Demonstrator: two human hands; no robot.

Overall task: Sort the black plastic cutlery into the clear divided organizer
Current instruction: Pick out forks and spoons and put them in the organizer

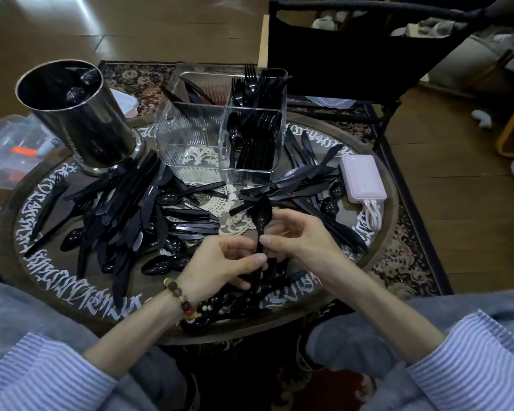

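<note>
Both hands meet over the near middle of the round table (11, 221). The right hand (297, 241) pinches the stem of a black spoon (261, 216), bowl up; the left hand (220, 262) grips lower, perhaps around several handles. Loose black cutlery (131, 215) lies on the table. Behind stands the clear organizer (196, 134), forks (258, 87) and a few spoons in its right compartments, beside a metal canister (80, 120)

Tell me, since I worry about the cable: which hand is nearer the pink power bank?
Right. The right hand pinches the spoon handle, left of and nearer than the power bank; the left hand holds the handle lower, farther left.
</note>
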